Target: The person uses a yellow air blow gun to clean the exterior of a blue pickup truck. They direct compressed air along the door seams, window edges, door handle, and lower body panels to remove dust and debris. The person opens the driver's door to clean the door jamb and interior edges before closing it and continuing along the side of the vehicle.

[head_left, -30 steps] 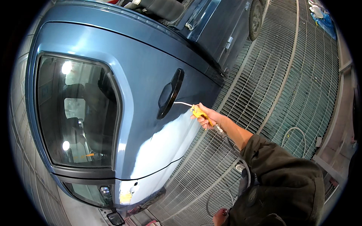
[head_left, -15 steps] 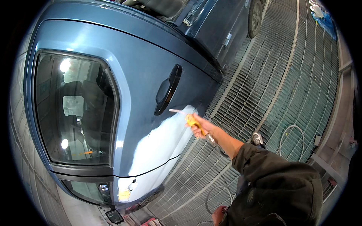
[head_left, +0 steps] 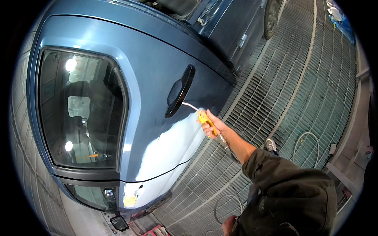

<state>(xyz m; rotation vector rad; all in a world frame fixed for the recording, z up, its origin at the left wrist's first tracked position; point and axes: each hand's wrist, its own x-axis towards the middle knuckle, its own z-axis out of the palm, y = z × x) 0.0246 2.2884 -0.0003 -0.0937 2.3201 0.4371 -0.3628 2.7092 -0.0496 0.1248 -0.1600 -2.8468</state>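
My right hand (head_left: 212, 128) is wrapped round a yellow air blow gun (head_left: 205, 120). Its thin, bent nozzle reaches toward the black door handle (head_left: 184, 92), the tip appearing at the handle's edge; whether it touches cannot be told. A hose connection trails back along my right forearm. The handle sits on a blue car door (head_left: 153, 74), with a pale, whitish patch (head_left: 169, 145) spreading below it and across the door seam. My left hand (head_left: 229, 225) is low in the picture, fingers curled and mostly hidden by my dark sleeve; what it holds cannot be made out.
Slatted metal grating (head_left: 275, 74) forms the floor. A pale hose (head_left: 306, 135) lies looped on it, and another loop (head_left: 216, 210) is near my left hand. A side mirror (head_left: 119, 223) juts out at the bottom. Blue and white plastic (head_left: 342, 25) lies at the upper right.
My right hand has moved the blow gun slightly up and right in the picture; its nozzle tip has come from beside the handle's lower end to its edge. The view has shifted a little.
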